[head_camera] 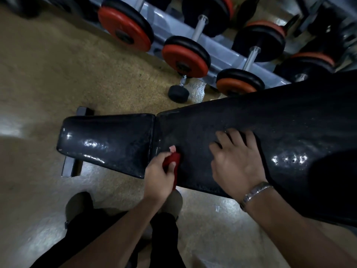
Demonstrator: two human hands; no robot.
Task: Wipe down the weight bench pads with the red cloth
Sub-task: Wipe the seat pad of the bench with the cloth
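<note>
Black bench pad [270, 122], red cloth [172, 159] on its edge, right hand [234, 163] flat

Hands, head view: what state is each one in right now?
Left hand: closed, fingers gripping the red cloth at the long pad.
Right hand: open, fingers spread, resting flat on the long pad.

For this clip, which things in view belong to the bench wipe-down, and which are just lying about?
Job in hand: red cloth, gripped by the left hand; back pad, with the right hand flat on it; seat pad.
Lying about: red-plated dumbbells on the rack; small black dumbbell.
</note>
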